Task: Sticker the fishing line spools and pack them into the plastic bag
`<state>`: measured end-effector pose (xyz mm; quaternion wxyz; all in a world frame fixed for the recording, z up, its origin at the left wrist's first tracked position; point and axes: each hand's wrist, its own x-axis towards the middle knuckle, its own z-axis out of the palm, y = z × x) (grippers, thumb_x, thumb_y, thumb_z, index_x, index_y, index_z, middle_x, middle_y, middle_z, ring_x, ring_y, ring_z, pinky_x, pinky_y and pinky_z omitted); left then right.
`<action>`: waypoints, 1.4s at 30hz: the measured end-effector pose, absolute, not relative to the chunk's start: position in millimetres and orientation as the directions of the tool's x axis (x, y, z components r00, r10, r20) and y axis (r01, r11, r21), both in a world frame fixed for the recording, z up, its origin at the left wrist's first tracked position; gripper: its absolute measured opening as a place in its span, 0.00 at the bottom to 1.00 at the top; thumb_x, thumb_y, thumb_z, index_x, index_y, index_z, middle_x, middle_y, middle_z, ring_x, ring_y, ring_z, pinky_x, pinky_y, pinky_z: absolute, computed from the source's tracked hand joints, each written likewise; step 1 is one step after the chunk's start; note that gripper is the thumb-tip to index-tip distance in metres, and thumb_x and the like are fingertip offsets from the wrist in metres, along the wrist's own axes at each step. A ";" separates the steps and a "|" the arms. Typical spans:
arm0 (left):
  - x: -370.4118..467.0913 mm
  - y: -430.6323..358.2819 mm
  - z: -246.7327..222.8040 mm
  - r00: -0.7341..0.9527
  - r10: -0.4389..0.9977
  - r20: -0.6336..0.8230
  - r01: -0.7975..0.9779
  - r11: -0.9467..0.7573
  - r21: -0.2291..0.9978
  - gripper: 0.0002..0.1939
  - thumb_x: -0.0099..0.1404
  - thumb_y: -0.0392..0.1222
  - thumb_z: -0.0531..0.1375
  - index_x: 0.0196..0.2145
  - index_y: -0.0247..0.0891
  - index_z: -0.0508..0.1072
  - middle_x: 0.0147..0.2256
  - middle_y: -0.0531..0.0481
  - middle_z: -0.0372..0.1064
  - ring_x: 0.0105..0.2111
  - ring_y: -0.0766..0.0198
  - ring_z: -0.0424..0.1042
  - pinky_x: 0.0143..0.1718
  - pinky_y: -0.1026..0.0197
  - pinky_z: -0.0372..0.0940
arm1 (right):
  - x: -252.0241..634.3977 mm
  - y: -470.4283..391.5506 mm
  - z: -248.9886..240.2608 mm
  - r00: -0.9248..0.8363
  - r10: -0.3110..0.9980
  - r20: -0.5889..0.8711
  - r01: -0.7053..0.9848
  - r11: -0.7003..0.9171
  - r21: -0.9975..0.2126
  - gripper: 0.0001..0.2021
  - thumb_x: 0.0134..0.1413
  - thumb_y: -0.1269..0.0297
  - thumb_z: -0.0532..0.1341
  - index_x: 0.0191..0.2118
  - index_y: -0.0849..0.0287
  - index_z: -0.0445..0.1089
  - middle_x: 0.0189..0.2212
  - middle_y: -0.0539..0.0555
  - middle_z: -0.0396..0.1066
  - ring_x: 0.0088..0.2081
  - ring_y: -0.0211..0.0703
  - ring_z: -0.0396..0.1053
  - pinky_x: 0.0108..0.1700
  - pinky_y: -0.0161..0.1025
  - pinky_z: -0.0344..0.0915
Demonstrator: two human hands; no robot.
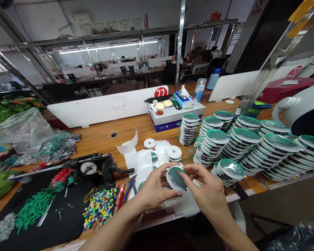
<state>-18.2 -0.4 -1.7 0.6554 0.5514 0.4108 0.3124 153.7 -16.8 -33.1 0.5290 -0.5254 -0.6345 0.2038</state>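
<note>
Near the table's front edge, a white line spool (176, 178) with a green and white round label is held tilted toward me. My left hand (154, 190) is closed around its left side, thumb below the rim. My right hand (208, 190) grips the right side, its thumb pressed on the label face and its fingers at the upper rim. Just beyond lie plain white spools (174, 152) and backing paper with green labels (144, 164). Stacks of labelled spools (216, 137) rise to the right of my hands.
Blue-handled pliers (130, 191) and a heap of coloured beads (101, 208) lie left of my hands. A winding device (90, 169) stands behind a black mat (68, 216) bearing green tubes (34, 207). A grey-blue box (163, 122) carries tissues (185, 99). A white partition (99, 109) stands behind.
</note>
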 end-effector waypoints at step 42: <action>-41.5 21.2 7.5 0.135 0.983 0.121 0.329 -0.160 0.931 0.19 0.69 0.56 0.58 0.45 0.37 0.72 0.40 0.45 0.72 0.35 0.61 0.75 0.29 0.62 0.73 | 312.4 -11.0 -34.4 0.500 0.864 0.059 0.397 -0.168 -0.902 0.26 0.48 0.41 0.66 0.42 0.61 0.77 0.30 0.58 0.77 0.28 0.49 0.75 0.32 0.42 0.71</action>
